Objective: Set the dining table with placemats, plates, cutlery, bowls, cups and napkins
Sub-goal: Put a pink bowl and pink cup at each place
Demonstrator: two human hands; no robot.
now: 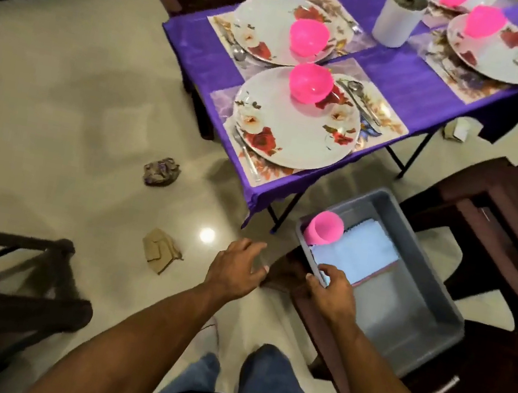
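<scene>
Gripping the near rim of the grey tub (442, 249), my right hand (332, 292) has its fingers curled over the edge, right beside the corner of the pale blue napkins (358, 252); my left hand (236, 270) hangs loosely spread over the floor, just left of the tub, holding nothing. Inside the tub, which rests on a dark wooden chair (479, 373), a pink cup (324, 228) stands in the far corner, touching the folded napkins. That cup looks like thin plastic, so I judge it light, rigid and a little slick; I would wrap my fingers around its wall rather than pinch the lip. By contrast the napkins look soft and limp, likely to slide apart, so pinching the folded edge of the top one seems best. On the bench (409, 81), under a purple cloth, placemats, flowered plates (293, 129) and pink bowls (310, 82) are laid, with cutlery beside them.
</scene>
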